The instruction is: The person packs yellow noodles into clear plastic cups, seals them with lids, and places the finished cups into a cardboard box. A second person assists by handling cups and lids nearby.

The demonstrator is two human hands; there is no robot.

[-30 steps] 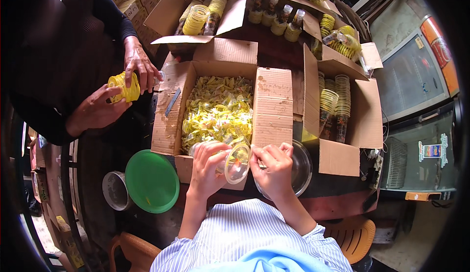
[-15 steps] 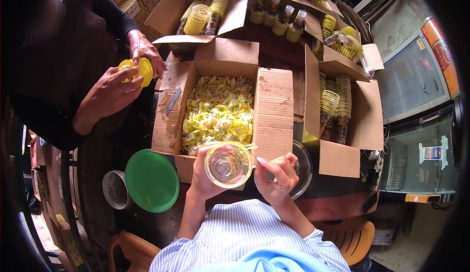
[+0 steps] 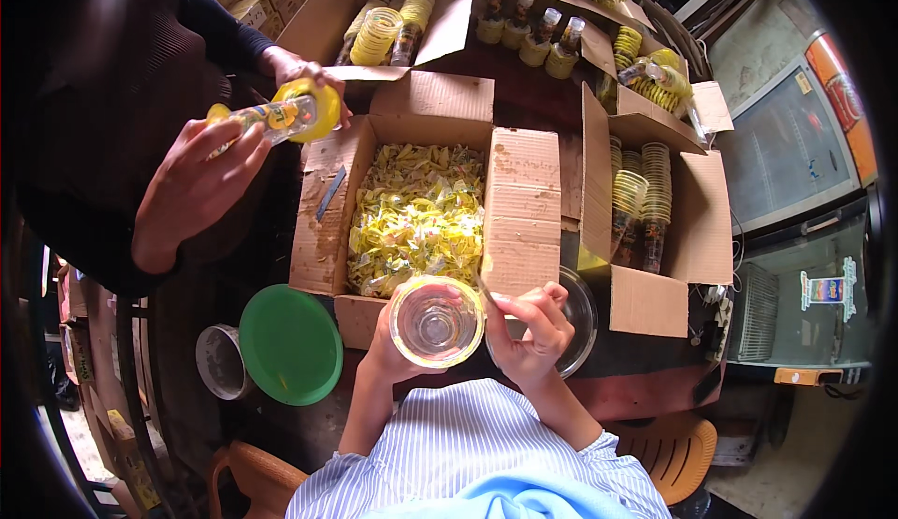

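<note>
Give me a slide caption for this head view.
Left hand holds a clear round glass cup beside the right hand, before an open cardboard box of yellow labels.

A: Clear glass cup (image 3: 436,321). Brown cardboard box (image 3: 524,210), yellow-and-white labels (image 3: 416,215) inside.

B: Green round lid (image 3: 290,343) left. Near shirt (image 3: 468,454) blue-white striped; far-left sleeve (image 3: 201,19) black.

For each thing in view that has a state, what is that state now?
clear glass: held in the left hand, mouth facing up, looks empty
right hand: fingers at the glass rim
middle carton: flaps open, full of yellow pieces
right carton: open, stacked glasses inside
green lid: lying flat
</note>
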